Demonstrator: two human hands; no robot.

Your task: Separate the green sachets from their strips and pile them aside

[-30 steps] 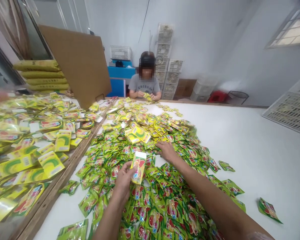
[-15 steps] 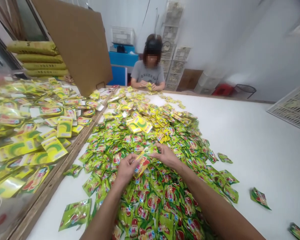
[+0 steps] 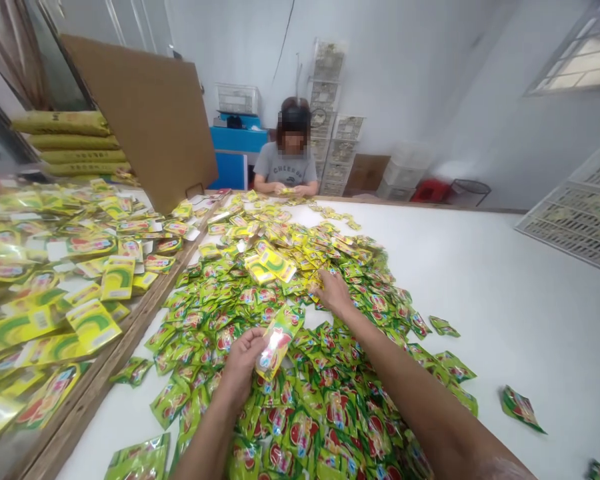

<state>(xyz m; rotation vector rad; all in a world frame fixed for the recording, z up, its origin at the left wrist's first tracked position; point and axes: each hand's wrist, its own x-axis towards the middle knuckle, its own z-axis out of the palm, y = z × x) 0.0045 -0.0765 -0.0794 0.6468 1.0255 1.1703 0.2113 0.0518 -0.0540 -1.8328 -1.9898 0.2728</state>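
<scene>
Box (image 3: 273, 353) held tilted in the left hand (image 3: 243, 363), fingers closed on its left edge, above the green packets (image 3: 300, 427); upper end leans right. Right hand (image 3: 334, 292) is at the yellow packets (image 3: 320, 257), fingers bent down; whether they grip one cannot be told. Two overlapping cartons (image 3: 279, 265) lie on the pile, just beyond and left of the right hand. Wooden strip (image 3: 147, 317) separates the white surface (image 3: 460, 267) from heaped cartons (image 3: 117, 277) at left. Co-worker (image 3: 287, 170) sits at the far edge, both hands at something yellow.
</scene>
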